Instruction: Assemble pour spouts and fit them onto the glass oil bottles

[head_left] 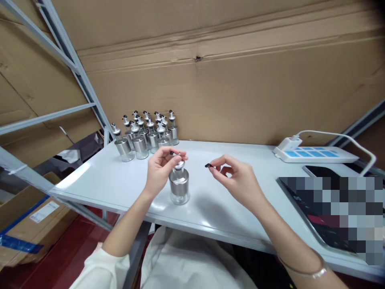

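Note:
A glass oil bottle (179,186) with a brushed-metal band and a silver pourer top stands upright on the white table near its front edge. My left hand (164,165) is closed round the top of its pourer, thumb against the near side, so part of the spout is hidden. To the right of the bottle, my right hand (236,176) pinches a small black spout cap (208,165) between thumb and fingertips, apart from the bottle and above the table. Behind my left hand, several similar bottles (138,145) with black-tipped pourers stand grouped.
A white power strip (319,154) with a plugged-in charger (289,143) lies at the back right. Nearer are a dark phone (320,171) and a dark tablet-like device (309,216), partly pixelated. Cardboard (228,100) walls the back; a grey metal frame (87,80) rises at left.

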A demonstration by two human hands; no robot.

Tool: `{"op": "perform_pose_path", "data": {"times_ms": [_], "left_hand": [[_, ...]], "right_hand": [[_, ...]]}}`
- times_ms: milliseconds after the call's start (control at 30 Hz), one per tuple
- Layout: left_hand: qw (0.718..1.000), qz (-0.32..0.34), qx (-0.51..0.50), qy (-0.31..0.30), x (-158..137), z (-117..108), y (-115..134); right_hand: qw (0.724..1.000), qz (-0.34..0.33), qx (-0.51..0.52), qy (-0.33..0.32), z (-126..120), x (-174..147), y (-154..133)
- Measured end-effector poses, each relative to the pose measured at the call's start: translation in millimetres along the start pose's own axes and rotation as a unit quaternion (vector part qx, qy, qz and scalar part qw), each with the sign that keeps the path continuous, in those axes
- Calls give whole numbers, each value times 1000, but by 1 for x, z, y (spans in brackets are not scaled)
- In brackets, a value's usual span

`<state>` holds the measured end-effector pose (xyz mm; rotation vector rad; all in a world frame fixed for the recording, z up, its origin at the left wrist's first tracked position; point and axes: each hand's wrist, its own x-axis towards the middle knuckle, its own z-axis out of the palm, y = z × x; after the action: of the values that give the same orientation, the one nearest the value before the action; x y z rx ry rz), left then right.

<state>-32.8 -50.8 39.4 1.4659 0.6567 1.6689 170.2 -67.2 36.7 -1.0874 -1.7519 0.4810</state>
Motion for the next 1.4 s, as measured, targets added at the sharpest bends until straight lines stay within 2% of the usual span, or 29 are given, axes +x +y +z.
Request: {"op": "perform_pose_path", "data": {"times_ms": [100, 167, 267, 333, 533, 667, 867, 1067, 1233, 1333, 1400], "left_hand": [[996, -24, -79, -22, -7, 18, -5], [991, -41, -117, -41, -11, 29, -7], [989, -53, -132, -48, -16, 42, -8], [991, -42, -123, -27, -20, 48, -8], [993, 22, -102, 53, -26, 61, -10], [991, 36, -115, 52, -24, 64, -13], [992, 64, -99, 52, -24, 65, -14], [992, 73, -98, 43, -24, 65, -16], [989, 91, -102, 61, -23, 64, -17], [988, 102, -88, 74, -22, 63, -17], [987, 104, -94, 76, -22, 63, -17]], "right_hand": [[995, -3, 85, 57, -2, -15, -20], [990, -10, 105, 94, -3, -18, -29], [983, -22, 123, 134, -2, -16, -37], [980, -31, 129, 146, -1, -14, -40], [984, -103, 80, 124, -1, -7, -46], [982, -132, 58, 118, -1, 0, -50], [987, -119, 46, 95, -1, 3, -52], [990, -72, 108, 59, -4, 8, -51], [985, -86, 144, 34, -3, 6, -42], [982, -118, 122, 81, 7, -4, -30], [971, -155, 96, 158, 19, -13, -20]]}}
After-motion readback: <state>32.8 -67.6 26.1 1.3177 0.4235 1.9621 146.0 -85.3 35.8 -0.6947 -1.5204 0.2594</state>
